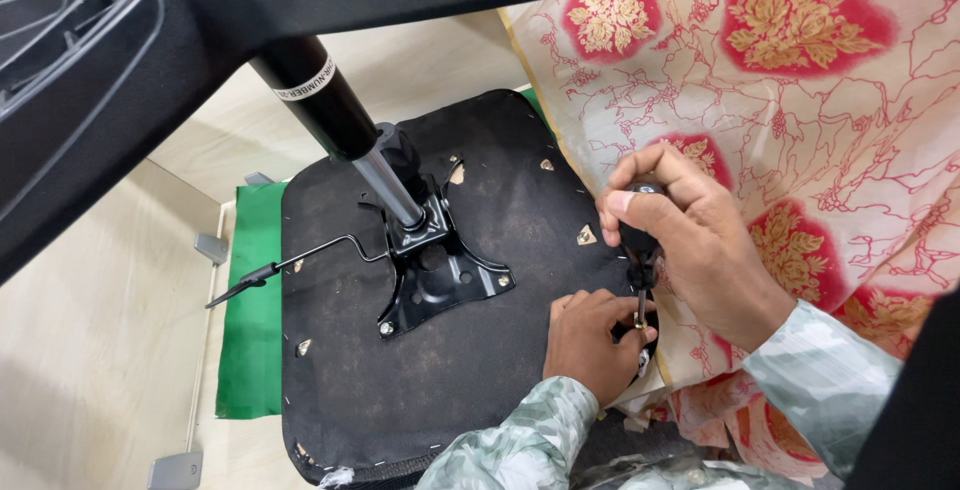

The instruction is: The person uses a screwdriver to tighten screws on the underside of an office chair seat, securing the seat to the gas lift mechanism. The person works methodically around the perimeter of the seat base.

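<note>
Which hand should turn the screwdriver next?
Probably the right hand: it already wraps the screwdriver handle, tip down at the seat edge. The left hand pinches the screw at the tip, steadying it.

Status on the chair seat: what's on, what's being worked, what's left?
Done: the black metal plate with the gas cylinder sits on the upturned seat base, a screw showing at two of its corners. In hand: the right hand drives a screwdriver at the seat's right edge while the left hand steadies the tip. Left: several mounting holes look empty.
</note>
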